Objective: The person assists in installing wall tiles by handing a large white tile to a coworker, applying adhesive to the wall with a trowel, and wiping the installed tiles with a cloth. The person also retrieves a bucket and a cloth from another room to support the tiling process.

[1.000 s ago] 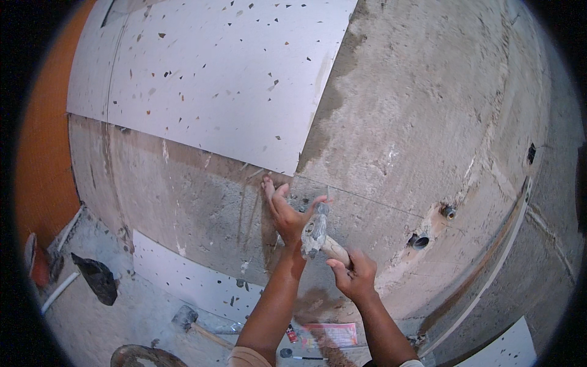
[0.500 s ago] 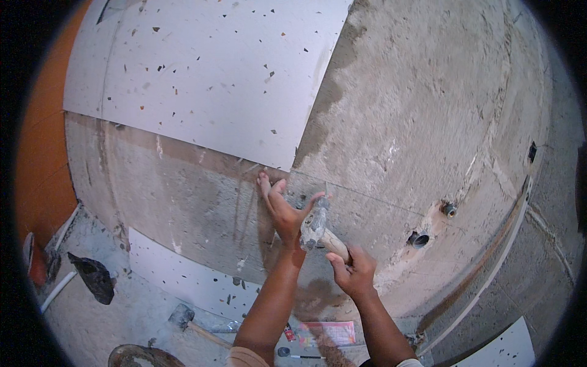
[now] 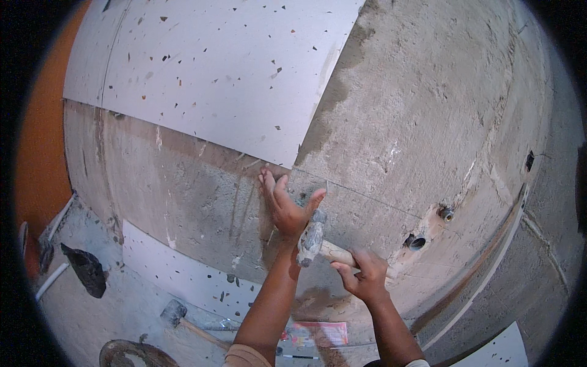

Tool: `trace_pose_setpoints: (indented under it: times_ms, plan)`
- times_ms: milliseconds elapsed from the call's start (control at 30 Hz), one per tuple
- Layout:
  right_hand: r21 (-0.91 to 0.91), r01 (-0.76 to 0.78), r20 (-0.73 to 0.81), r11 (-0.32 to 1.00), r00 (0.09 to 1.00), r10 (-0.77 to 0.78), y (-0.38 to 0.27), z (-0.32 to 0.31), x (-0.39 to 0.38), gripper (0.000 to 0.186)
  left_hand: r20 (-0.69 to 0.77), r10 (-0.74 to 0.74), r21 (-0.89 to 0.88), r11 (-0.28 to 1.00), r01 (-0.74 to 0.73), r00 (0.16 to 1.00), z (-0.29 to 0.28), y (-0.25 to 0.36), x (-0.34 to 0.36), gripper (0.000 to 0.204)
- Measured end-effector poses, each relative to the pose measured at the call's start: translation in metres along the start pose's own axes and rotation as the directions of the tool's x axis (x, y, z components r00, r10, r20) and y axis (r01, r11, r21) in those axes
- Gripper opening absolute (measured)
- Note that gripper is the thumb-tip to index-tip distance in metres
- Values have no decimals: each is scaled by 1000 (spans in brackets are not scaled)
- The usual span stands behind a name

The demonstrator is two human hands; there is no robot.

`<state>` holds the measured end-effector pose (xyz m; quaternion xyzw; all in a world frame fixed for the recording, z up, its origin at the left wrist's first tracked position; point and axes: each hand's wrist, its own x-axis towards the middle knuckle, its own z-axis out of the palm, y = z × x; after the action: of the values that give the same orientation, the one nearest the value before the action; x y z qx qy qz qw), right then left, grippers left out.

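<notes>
A person grips a short hammer with a pale wooden handle and a grey, crusted metal head (image 3: 310, 240) against the backdrop of a rough grey concrete wall (image 3: 422, 116). The right hand (image 3: 365, 275) is clamped around the handle; the head hangs at the left wrist, though from here I cannot tell whether they touch. The left hand (image 3: 287, 210), apart from the right and empty, is raised with fingers spread, its fingertips just below the lower corner of a large white panel flecked with dark chips (image 3: 220, 73). A thin pale pin (image 3: 327, 186) stands beside the thumb, contact unclear. To the right, a round dark pipe opening (image 3: 416, 243) sits below a brass-coloured fitting (image 3: 447, 215). At lower left lies a grey-headed mallet with a wooden handle (image 3: 175, 312).
</notes>
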<state>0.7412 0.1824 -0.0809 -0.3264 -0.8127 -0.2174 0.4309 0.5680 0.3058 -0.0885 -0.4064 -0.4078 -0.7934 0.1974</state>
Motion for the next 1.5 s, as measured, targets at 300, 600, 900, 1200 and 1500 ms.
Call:
trace_pose_setpoints:
  times_ms: [300, 600, 900, 1200, 1500]
  plan:
    - [-136, 74, 81, 988, 995, -64, 13, -17, 28, 34, -57, 37, 90, 995, -32, 998, 6, 5, 0, 82]
    - [-150, 74, 86, 986, 994, -61, 9, -15, 28, 33, -67, 67, 109, 992, -59, 995, 6, 3, 2, 81]
    - [-5, -38, 85, 999, 996, 38, 5, -12, 18, 31, -43, 45, 116, 993, -40, 998, 7, 5, -1, 80]
    - [70, -168, 68, 983, 984, 164, 9, 3, 9, 33, 36, -13, 97, 995, 9, 999, 6, 7, -3, 78]
    - [92, -166, 69, 982, 985, 160, 11, 6, 7, 32, 31, -18, 92, 996, 15, 999, 8, 5, -5, 79]
